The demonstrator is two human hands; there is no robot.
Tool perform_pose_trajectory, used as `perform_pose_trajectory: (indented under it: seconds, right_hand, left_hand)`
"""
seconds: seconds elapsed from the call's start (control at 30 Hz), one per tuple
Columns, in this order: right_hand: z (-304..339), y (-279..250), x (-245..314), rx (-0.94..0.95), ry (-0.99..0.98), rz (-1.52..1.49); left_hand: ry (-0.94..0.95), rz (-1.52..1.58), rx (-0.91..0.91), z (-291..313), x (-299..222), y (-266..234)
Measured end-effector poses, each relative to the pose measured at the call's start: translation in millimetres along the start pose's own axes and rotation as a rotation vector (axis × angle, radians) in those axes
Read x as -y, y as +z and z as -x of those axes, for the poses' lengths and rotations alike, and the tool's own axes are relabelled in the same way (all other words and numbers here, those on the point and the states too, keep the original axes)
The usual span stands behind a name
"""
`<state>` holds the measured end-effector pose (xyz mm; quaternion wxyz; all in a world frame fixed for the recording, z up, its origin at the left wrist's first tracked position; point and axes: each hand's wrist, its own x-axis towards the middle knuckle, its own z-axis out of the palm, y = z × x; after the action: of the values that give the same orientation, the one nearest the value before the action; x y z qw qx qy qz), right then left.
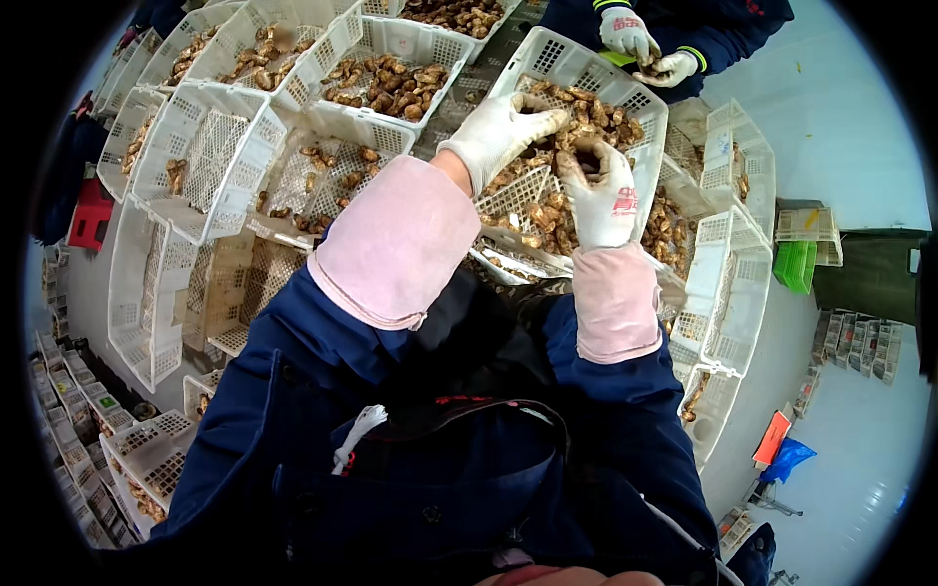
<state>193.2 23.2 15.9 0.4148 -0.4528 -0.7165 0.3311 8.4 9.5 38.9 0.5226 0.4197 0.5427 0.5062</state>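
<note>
A white plastic crate [640, 107] stands tilted in front of me, with many brown mushrooms [562, 220] in it. My left hand [498, 132], in a white glove with a soiled thumb and fingers, is curled over its left part. My right hand [601, 195], in a matching glove with red print, is bent above the mushrooms to the right. Thumb and fingers of each hand are drawn toward each other, but whatever lies between them cannot be made out. Pink sleeve covers [401, 239] wrap both my forearms.
Across the crate, a co-worker's gloved hands [650, 59] handle something small. More white crates with mushrooms [391, 88] stand at the left, and a nearly bare crate [210, 146] leans there. Further crates [738, 293] line the right side. A red container [90, 213] is at the far left.
</note>
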Motion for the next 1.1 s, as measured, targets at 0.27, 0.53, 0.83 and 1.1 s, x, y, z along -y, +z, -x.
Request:
perform_pose_trajectory:
  seconds: [0.27, 0.53, 0.83, 1.1]
  right_hand:
    - [4.0, -10.7, 11.6, 0.05, -0.1, 0.28]
    - [16.8, -17.8, 19.2, 0.653, -0.02, 0.113]
    - [1.1, -5.3, -66.4, 0.65, 0.216, 0.462]
    - [-23.9, 89.2, -90.1, 0.924, 0.053, 0.902]
  left_hand:
    - [-0.046, -0.049, 0.032, 3.4, 1.4, 9.5]
    - [-0.059, 0.319, -0.086, 8.8, -11.5, 0.2]
    - [0.09, 0.991, -0.146, -4.8, -3.1, -17.0]
    - [0.052, 0.751, -0.059, 1.9, -0.9, -28.3]
